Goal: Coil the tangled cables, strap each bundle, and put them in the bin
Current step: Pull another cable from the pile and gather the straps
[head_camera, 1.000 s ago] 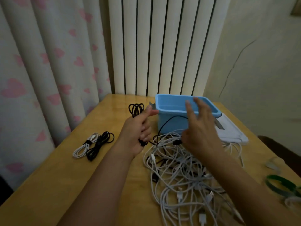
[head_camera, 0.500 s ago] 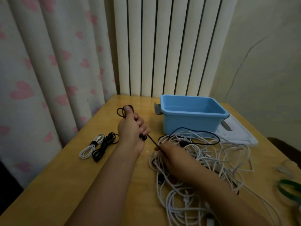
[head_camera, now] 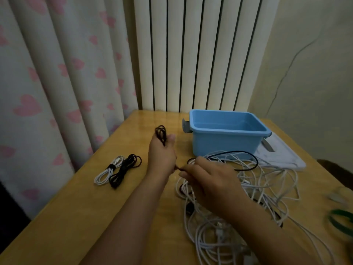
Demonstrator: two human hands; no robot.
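My left hand [head_camera: 162, 155] grips a partly coiled black cable [head_camera: 160, 133], its loops sticking out above my fist. My right hand [head_camera: 208, 180] pinches the same cable's loose run just right of the left hand. The free length [head_camera: 246, 155] arcs over a tangled heap of white cables [head_camera: 254, 190] in front of me. An empty blue bin [head_camera: 225, 146] stands behind the heap. Two strapped bundles lie at the left: a white one [head_camera: 107, 172] and a black one [head_camera: 125, 169].
The wooden table [head_camera: 76, 217] ends at a curtain on the left and a radiator at the back. A white lid [head_camera: 284, 159] lies right of the bin. Green straps [head_camera: 342, 220] sit near the right edge.
My right hand came down from in front of the bin, took the black cable's loose run and drew it toward my left hand. The left hand kept its grip on the coil.
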